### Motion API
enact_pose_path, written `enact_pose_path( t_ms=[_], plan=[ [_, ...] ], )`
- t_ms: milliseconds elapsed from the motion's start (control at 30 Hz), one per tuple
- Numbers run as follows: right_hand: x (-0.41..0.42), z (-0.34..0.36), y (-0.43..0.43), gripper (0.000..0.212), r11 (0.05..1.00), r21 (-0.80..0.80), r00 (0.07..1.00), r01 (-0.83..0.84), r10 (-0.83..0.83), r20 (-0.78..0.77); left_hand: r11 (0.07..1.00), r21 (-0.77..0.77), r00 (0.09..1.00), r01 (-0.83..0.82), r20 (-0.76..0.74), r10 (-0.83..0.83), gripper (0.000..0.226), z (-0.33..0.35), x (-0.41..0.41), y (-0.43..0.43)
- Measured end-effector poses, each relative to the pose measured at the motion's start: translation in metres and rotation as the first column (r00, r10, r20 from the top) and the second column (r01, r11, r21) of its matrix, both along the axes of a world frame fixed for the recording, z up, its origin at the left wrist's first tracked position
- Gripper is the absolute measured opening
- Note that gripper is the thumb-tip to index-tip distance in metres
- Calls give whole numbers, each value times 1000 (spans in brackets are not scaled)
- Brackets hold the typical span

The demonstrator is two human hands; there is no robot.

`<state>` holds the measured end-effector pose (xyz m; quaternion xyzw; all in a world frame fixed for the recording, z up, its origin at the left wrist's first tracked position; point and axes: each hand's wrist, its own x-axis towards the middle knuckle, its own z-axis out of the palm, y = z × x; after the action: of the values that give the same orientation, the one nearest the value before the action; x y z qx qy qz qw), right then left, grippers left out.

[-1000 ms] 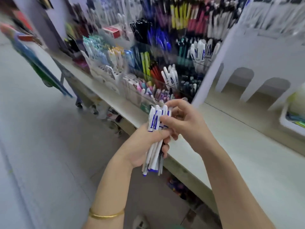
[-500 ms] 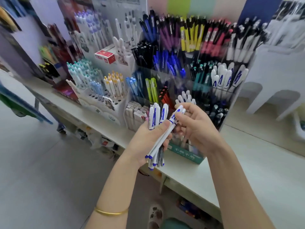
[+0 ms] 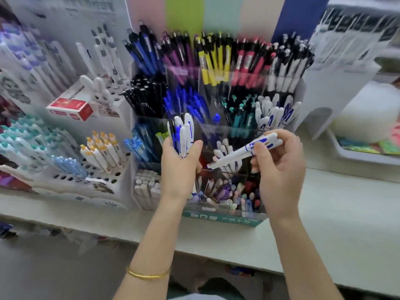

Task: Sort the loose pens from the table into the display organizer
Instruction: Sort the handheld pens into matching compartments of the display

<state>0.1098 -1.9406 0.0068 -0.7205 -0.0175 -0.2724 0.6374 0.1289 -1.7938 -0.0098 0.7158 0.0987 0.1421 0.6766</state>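
Now left hand (image 3: pixel 179 169) clamps pen bundle (image 3: pixel 184 135); right hand (image 3: pixel 281 169) fingers (image 3: pixel 292 146) pinch white pens (image 3: pixel 240 153) before packed organizer (image 3: pixel 227 218).

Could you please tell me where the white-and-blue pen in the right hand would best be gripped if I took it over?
Take the white-and-blue pen by its bare white barrel near the lower-left end, probably coming from the left: it lies slanted with that end free, while the right hand pinches the blue-printed upper part.

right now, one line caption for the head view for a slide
Left hand grips a pen bundle upright while right hand pinches slanted white pens before the packed organizer on the table.
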Motion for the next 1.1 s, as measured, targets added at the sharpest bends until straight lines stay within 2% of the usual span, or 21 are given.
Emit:
enact_pose_path(
  t_ms=[133, 233, 333, 433, 533, 633, 700, 800, 867, 900, 967, 1033, 1100],
  plan=[
    [-4, -19, 34, 26, 953, -235, 980, 192, -172, 104, 991, -49, 992, 123, 19, -122, 13, -1, 18, 10],
    [-2, -28, 49, 21, 885, -295, 931, 360, -319, 180, 971, -41, 971, 234, 49, -232, 27, -4, 28, 19],
    [-3, -34, 54, 18, 800, -346, 871, 490, -435, 227, 943, -36, 942, 331, 75, -328, 26, -4, 31, 26],
    [-4, -34, 55, 19, 743, -383, 836, 549, -495, 237, 919, -56, 919, 391, 77, -386, 25, -4, 30, 34],
    [-1, -32, 54, 19, 718, -424, 831, 552, -517, 206, 899, -80, 901, 430, 93, -423, 22, -2, 26, 40],
    [7, -34, 52, 14, 705, -519, 858, 484, -500, 120, 863, -130, 872, 488, 105, -478, 17, -1, 22, 43],
    [12, -34, 51, 22, 691, -587, 875, 421, -479, 63, 821, -176, 840, 542, 94, -534, 12, 0, 19, 42],
    [17, -37, 49, 25, 570, -719, 886, 396, -442, 138, 702, -335, 763, 629, 91, -640, 5, -1, 14, 40],
    [19, -42, 50, 15, 509, -762, 883, 399, -439, 169, 601, -419, 695, 680, 110, -710, 23, -5, 12, 39],
    [19, -44, 51, 16, 510, -766, 882, 392, -444, 156, 564, -444, 668, 696, 114, -735, 25, -6, 11, 38],
    [19, -49, 52, 31, 529, -773, 889, 350, -447, 97, 511, -483, 636, 711, 131, -760, 13, -9, 10, 37],
    [17, -52, 53, 31, 542, -777, 897, 321, -437, 66, 508, -468, 626, 723, 130, -769, 6, -11, 9, 36],
    [13, -48, 54, 34, 598, -731, 901, 328, -430, 53, 522, -425, 618, 739, 119, -777, 10, -14, 7, 36]
  ],
)
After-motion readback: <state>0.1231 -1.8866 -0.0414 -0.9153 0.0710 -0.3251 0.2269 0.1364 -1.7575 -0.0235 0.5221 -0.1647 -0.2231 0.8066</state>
